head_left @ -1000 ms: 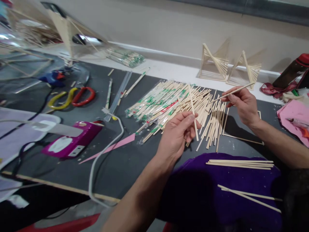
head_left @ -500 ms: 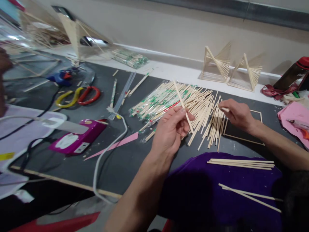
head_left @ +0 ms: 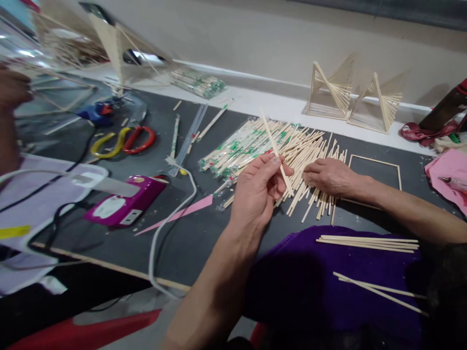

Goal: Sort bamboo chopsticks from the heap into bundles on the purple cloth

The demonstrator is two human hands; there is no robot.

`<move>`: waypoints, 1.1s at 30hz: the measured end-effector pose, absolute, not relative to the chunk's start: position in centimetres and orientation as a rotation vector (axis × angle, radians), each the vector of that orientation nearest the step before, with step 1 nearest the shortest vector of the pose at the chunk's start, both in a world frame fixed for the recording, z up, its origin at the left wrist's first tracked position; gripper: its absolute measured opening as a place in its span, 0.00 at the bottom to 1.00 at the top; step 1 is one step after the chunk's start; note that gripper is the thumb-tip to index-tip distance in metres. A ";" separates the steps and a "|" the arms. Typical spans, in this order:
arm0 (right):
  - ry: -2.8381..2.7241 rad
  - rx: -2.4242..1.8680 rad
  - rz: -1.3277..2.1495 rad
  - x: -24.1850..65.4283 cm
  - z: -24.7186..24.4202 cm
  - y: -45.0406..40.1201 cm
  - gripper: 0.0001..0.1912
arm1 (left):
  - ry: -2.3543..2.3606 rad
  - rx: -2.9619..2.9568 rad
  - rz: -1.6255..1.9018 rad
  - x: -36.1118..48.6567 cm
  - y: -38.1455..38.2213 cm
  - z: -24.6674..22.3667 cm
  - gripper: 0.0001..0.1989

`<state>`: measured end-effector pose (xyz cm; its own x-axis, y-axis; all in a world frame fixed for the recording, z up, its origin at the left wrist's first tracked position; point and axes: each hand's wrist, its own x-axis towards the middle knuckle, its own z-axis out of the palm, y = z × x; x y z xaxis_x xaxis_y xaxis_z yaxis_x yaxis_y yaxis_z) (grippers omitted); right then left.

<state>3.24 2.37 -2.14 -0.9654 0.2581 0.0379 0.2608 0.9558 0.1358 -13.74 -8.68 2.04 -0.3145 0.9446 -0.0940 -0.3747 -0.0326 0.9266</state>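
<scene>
Table (head_left: pixel 204 248), dark, across the frame; purple cloth (head_left: pixel 299 243), lower right, bearing several sticks. Loose sticks (head_left: pixel 306 150) lie in a heap right of centre. Left hand (head_left: pixel 260 187), centre, pinches one stick (head_left: pixel 273 138), tilted, between thumb and fingers. Right hand (head_left: pixel 330 176) reaches onto the heap, palm down; whether it grips any cannot be told.
</scene>
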 end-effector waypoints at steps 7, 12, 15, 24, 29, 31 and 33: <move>-3.086 -0.447 -0.163 5.6 -2.3 1.7 0.13 | 1.179 0.708 1.579 -13.5 -8.9 2.3 0.09; -3.039 -0.506 -0.213 6.6 -2.1 1.3 0.13 | 1.165 0.723 1.583 -13.4 -8.9 2.1 0.08; -3.026 -0.518 -0.252 6.1 -2.1 1.2 0.15 | 1.179 0.746 1.577 -13.3 -8.8 2.0 0.08; -3.064 -0.535 -0.233 3.7 -2.4 1.5 0.24 | 1.194 0.744 1.572 -13.3 -8.8 1.8 0.08; -3.079 -0.516 -0.233 5.1 -1.8 1.0 0.21 | 1.193 0.773 1.570 -13.3 -9.0 2.0 0.08; -3.068 -0.512 -0.240 5.7 -1.7 0.8 0.20 | 1.189 0.776 1.574 -13.3 -9.0 2.0 0.08; -3.055 -0.526 -0.249 6.0 -1.7 0.7 0.19 | 1.189 0.775 1.575 -13.3 -9.0 2.0 0.07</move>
